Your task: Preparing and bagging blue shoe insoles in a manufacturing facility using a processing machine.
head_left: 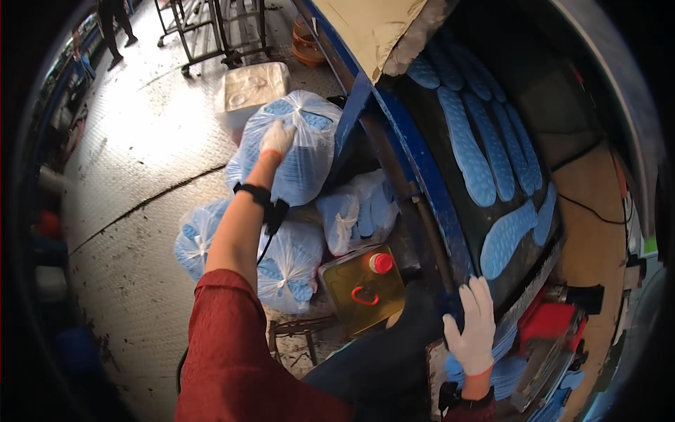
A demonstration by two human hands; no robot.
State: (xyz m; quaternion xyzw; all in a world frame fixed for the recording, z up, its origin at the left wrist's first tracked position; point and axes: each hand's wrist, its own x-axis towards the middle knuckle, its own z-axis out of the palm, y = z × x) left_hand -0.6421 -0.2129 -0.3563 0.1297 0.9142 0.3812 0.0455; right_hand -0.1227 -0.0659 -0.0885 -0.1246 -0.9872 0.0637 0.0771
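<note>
My left hand [279,138], in a white glove, reaches out and is closed on the upper part of a clear plastic bag [299,165] full of blue insoles. The gathered neck of that bag lies just to the right of my fingers. My right hand [471,327], also gloved, has its fingers stretched out, with the tips by the blue edge of a conveyor [429,204]; whether they touch it I cannot tell. On the dark belt lie several blue dimpled insoles [464,148], the nearest one [508,239] just beyond my right fingertips.
More tied bags of insoles [288,264] stand on the metal floor [140,197], beside a yellowish canister [365,292] with a red cap. Behind them sits a wrapped box [253,88]. A wheeled rack [218,35] and a person's legs [116,28] are farther off. A red machine part [545,323] stands at right.
</note>
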